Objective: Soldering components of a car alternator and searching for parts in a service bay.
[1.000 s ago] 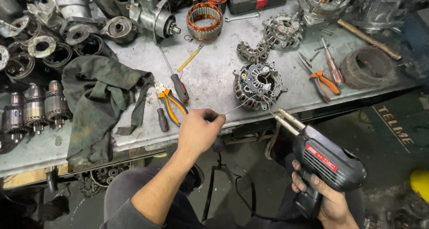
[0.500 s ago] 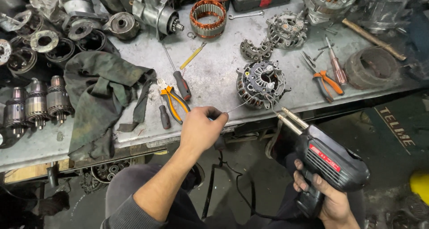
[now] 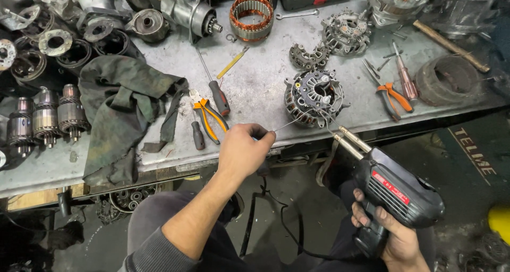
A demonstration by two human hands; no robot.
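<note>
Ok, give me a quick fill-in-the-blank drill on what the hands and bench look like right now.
1. The right hand grips a black soldering ____.
2. The left hand pinches a thin wire that runs toward the round ____ on the bench edge.
3. The orange-handled pliers lie just right of a dark green ____.
4. The soldering tool's tip points at the alternator part from its ____ side.

Missing words: gun; alternator part; cloth; right

red label (image 3: 390, 187) on soldering gun, lettered floor mat (image 3: 476, 149)
</note>
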